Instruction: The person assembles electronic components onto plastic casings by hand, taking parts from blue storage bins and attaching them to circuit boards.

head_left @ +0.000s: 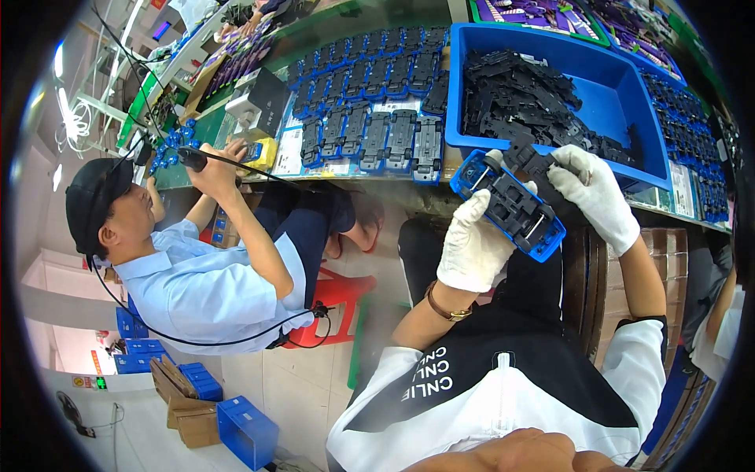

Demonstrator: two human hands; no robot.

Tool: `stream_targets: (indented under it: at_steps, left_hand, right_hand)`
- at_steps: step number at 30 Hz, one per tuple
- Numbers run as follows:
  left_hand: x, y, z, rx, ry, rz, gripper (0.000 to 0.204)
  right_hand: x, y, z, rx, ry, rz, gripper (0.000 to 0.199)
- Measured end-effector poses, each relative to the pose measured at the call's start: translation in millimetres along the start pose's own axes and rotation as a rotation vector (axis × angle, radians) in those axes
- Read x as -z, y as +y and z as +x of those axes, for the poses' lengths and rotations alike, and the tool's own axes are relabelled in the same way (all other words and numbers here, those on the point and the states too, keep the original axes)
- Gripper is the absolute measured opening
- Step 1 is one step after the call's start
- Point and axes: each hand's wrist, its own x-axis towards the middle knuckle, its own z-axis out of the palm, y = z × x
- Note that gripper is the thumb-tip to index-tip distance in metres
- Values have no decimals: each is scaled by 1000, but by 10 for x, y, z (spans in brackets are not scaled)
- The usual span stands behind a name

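Nr bin (602, 101), L hand (476, 250) closed on car (515, 206).

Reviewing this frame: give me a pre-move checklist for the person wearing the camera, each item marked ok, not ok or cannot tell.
1. Left hand grips the blue toy car: ok.
2. Car's underside faces the camera: ok.
3. Right hand holds a black plate: ok.
4. That plate lies flat over the car's underside: not ok; it sits at the car's far edge.
5. Silver axle fully seated: cannot tell; too small.
6. More black parts in the blue bin: ok.
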Motion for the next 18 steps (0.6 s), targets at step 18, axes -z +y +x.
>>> stream_targets:
  at_steps: [18]
  left_hand:
    - [94,-106,-38,-39,35,94,58]
  right_hand:
    - [-456,408,-165,-144,344,439,29]
